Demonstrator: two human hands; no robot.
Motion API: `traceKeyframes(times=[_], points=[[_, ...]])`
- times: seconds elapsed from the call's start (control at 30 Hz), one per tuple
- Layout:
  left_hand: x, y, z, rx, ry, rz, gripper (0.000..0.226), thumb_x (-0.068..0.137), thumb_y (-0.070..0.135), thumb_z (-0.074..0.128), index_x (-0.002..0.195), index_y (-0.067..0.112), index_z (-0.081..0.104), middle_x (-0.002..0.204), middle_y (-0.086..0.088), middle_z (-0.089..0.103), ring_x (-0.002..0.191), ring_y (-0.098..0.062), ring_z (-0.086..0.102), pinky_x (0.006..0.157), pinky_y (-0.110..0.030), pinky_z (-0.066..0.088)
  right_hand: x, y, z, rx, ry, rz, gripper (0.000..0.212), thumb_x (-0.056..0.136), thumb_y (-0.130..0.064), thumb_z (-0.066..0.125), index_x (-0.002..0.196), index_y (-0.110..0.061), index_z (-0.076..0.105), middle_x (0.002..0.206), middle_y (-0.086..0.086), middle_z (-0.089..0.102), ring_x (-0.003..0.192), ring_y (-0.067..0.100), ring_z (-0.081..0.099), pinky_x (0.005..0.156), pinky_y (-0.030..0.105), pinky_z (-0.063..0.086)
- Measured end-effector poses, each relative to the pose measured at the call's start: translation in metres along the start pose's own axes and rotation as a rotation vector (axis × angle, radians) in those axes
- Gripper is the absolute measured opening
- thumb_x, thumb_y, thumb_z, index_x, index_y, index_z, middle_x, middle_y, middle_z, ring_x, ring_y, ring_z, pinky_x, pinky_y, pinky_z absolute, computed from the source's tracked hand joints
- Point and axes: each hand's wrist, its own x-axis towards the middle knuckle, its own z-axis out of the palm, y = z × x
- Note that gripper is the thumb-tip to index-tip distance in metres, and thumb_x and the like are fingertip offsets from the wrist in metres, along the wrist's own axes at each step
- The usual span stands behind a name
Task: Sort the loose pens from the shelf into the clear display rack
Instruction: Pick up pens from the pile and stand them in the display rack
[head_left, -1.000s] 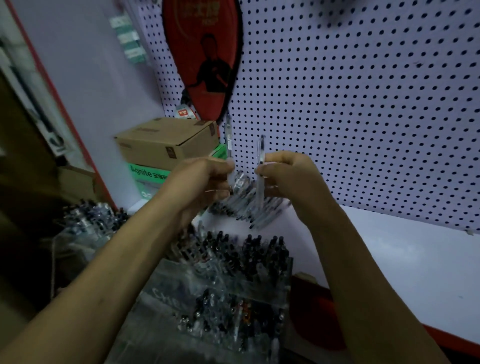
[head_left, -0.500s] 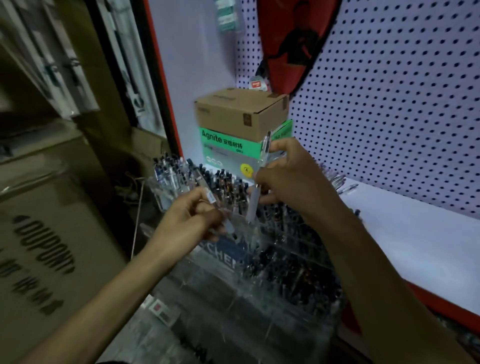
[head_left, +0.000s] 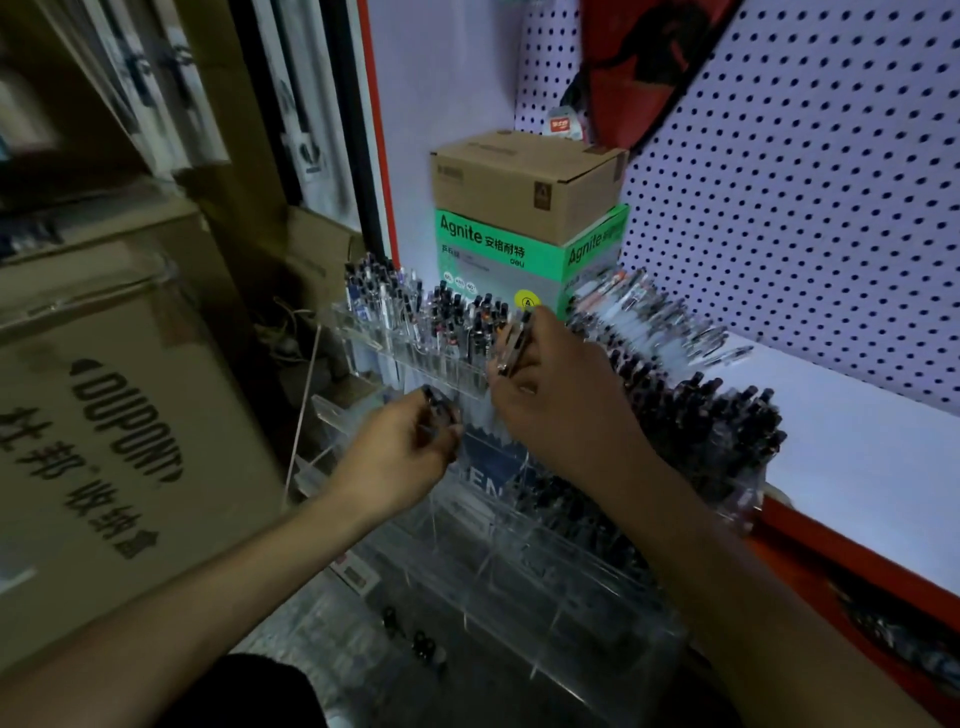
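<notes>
In the head view, both hands work over the clear display rack (head_left: 519, 519), which stands in steps at the near edge of the white shelf (head_left: 857, 452). The rack's far rows are full of upright pens with dark caps, and its near lower compartments look mostly bare, though blur makes this hard to judge.

The left hand (head_left: 400, 457) is at the left side of the rack, in front of a middle step. Its fingers are curled and they pinch a dark-capped pen (head_left: 436, 408); the pen's lower part is hidden by the fingers.

The right hand (head_left: 566, 405) is just right of the left hand, a little farther in, above the rack's far rows. Its fingers are curled around a clear pen (head_left: 514, 340), which points up and away, with its dark tip close to the upright pens of the far-left row.

The loose pens (head_left: 649, 306) lie in a pile on the shelf, far right of the rack, against the pegboard wall (head_left: 805, 208).

At the far left end of the shelf, a brown carton (head_left: 524, 182) sits on top of a green box (head_left: 493, 260) marked "Agnite". A red bag (head_left: 649, 62) hangs on the pegboard above them. On the left, outside the shelf, stands a big cardboard box (head_left: 104, 415) printed "DUPONT".
</notes>
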Motion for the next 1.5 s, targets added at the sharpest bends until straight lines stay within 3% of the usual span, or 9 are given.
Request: traceKeyframes(times=[0.1, 0.2, 0.33, 0.43, 0.67, 1.1, 1.3, 1.43, 1.5], points=[[0.002, -0.006, 0.002, 0.036, -0.061, 0.001, 0.008, 0.093, 0.021, 0.064, 0.089, 0.015, 0.06, 0.078, -0.003, 0.068, 0.076, -0.017, 0.069, 0.073, -0.044, 0.057, -0.006, 0.004, 0.004, -0.073, -0.075, -0.02, 0.012, 0.096, -0.019, 0.057, 0.098, -0.011, 0.048, 0.083, 0.013, 0.06, 0.074, 0.028, 0.062, 0.071, 0.045, 0.054], [0.001, -0.011, 0.004, 0.045, -0.16, -0.005, 0.006, 0.093, 0.008, 0.062, 0.097, 0.013, 0.061, 0.081, -0.006, 0.069, 0.078, -0.016, 0.069, 0.076, -0.038, 0.058, -0.011, 0.009, 0.008, -0.16, -0.162, 0.004, 0.03, 0.095, -0.016, 0.057, 0.076, -0.022, 0.035, 0.079, 0.011, 0.055, 0.074, 0.026, 0.057, 0.072, 0.043, 0.053], [-0.002, -0.012, 0.001, -0.024, -0.217, -0.024, 0.036, 0.088, -0.014, 0.05, 0.105, 0.016, 0.06, 0.084, -0.004, 0.068, 0.08, -0.014, 0.07, 0.068, -0.019, 0.053, -0.015, 0.017, 0.007, -0.201, -0.257, 0.031, 0.009, 0.094, -0.011, 0.059, 0.101, -0.01, 0.053, 0.097, 0.016, 0.062, 0.09, 0.029, 0.063, 0.084, 0.048, 0.055], [-0.002, -0.016, -0.002, -0.101, -0.204, -0.053, 0.044, 0.085, -0.021, 0.046, 0.101, 0.017, 0.061, 0.094, -0.006, 0.068, 0.08, -0.018, 0.07, 0.069, -0.022, 0.056, -0.017, 0.019, 0.001, -0.19, -0.264, 0.013, 0.026, 0.094, -0.004, 0.057, 0.119, -0.008, 0.058, 0.108, 0.012, 0.065, 0.096, 0.021, 0.062, 0.09, 0.037, 0.053], [-0.009, -0.004, 0.002, -0.284, -0.257, -0.043, 0.046, 0.089, -0.025, 0.04, 0.101, 0.013, 0.063, 0.101, -0.014, 0.068, 0.083, -0.014, 0.069, 0.078, -0.033, 0.058, -0.019, 0.015, -0.02, -0.205, -0.189, -0.032, 0.022, 0.094, -0.001, 0.056, 0.112, -0.01, 0.066, 0.102, 0.006, 0.07, 0.09, 0.012, 0.066, 0.083, 0.023, 0.054], [0.001, 0.044, -0.02, -0.306, -0.051, 0.183, 0.02, 0.091, -0.006, 0.059, 0.095, 0.011, 0.068, 0.085, -0.016, 0.071, 0.071, -0.013, 0.068, 0.066, -0.014, 0.051, -0.018, 0.007, -0.081, -0.036, 0.14, -0.067, 0.009, 0.084, -0.022, 0.073, 0.092, -0.026, 0.073, 0.08, -0.019, 0.068, 0.078, -0.006, 0.065, 0.075, 0.006, 0.049], [0.021, 0.093, -0.014, -0.264, -0.078, 0.322, 0.015, 0.089, 0.001, 0.066, 0.087, 0.015, 0.071, 0.083, -0.028, 0.067, 0.078, -0.045, 0.061, 0.068, -0.029, 0.051, -0.005, 0.018, -0.119, -0.005, 0.174, -0.064, 0.007, 0.088, -0.016, 0.07, 0.094, -0.018, 0.073, 0.075, -0.009, 0.071, 0.064, 0.003, 0.067, 0.07, 0.025, 0.057], [0.052, 0.127, -0.005, -0.212, -0.14, 0.353, 0.008, 0.089, 0.009, 0.068, 0.089, 0.016, 0.072, 0.087, -0.026, 0.069, 0.077, -0.044, 0.062, 0.07, -0.045, 0.055, 0.008, 0.045, -0.153, 0.065, 0.227, 0.059, 0.007, 0.088, -0.014, 0.069, 0.087, -0.021, 0.071, 0.068, 0.001, 0.071, 0.064, 0.012, 0.067, 0.066, 0.034, 0.056], [0.071, 0.143, 0.006, -0.167, -0.176, 0.346, 0.007, 0.09, 0.009, 0.067, 0.09, 0.015, 0.071, 0.09, -0.029, 0.068, 0.068, -0.031, 0.061, 0.064, -0.036, 0.052, 0.008, 0.066, -0.163, 0.078, 0.266, 0.112, 0.009, 0.089, -0.012, 0.068, 0.085, -0.021, 0.069, 0.071, 0.007, 0.071, 0.071, 0.024, 0.069, 0.07, 0.043, 0.058]])
